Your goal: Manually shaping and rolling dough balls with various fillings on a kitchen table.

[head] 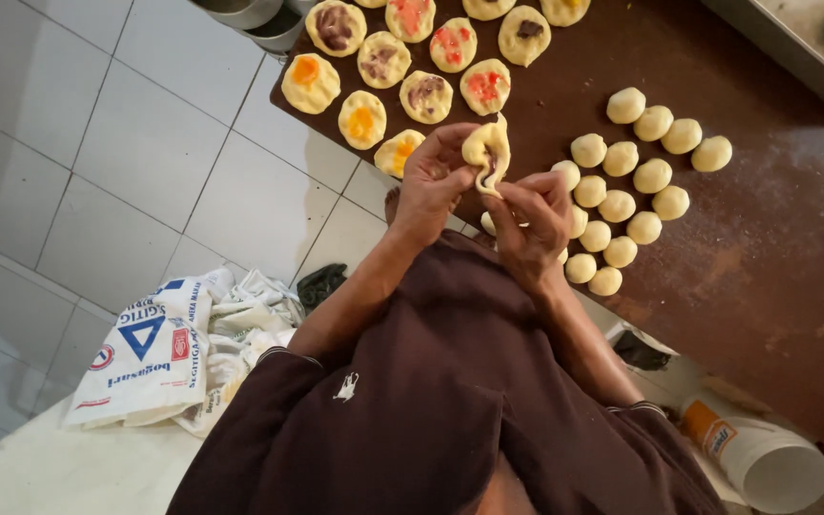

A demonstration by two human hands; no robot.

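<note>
pale yellow dough piece (484,153); dark brown table (765,257); white floor tiles (126,143); brown shirt (431,401)

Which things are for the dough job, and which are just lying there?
Part of the job:
left hand
right hand
folded dough piece
filled dough rounds
plain dough balls
brown worktable

Just lying about:
flour sacks
white plastic tub
metal bowls

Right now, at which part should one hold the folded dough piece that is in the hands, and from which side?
Probably at the outer walls of the folded dough piece, from both sides, as the left hand and right hand do. Its seam is open with dark filling showing, so fingertips should keep off the seam itself.
</note>
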